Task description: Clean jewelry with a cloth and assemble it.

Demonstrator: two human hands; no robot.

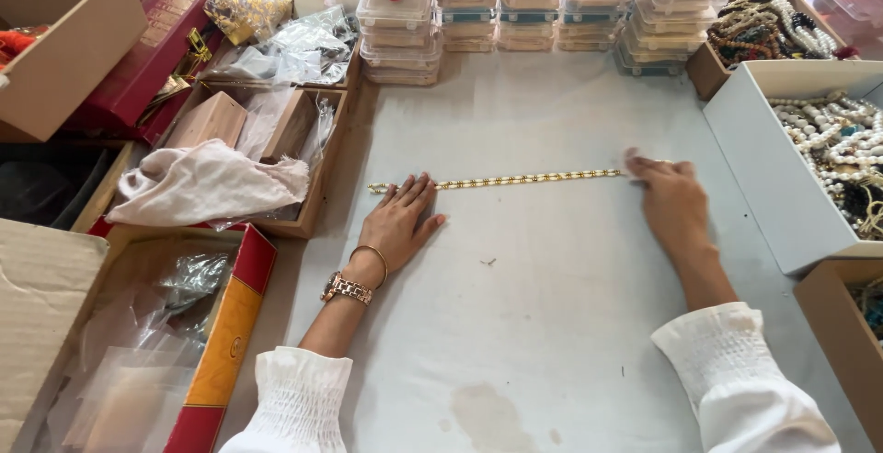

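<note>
A long, thin chain of gold and white beads (515,179) is laid out straight across the white cloth-covered table (552,324). Its left end is pressed down by the left hand (400,223), whose grip is spread flat, fingers (416,192) extended. Its right end is touched by the right hand (671,203), fingers loosely extended, nothing pinched. A white box of pearl strings (782,186) stands just beside the right hand.

Beaded strand (515,179) lies across the table (552,324), left hand (400,223) on its left end, right hand (671,200) on its right end; stacked plastic cases (543,2) far behind; bead-filled box (782,168) at right.
</note>
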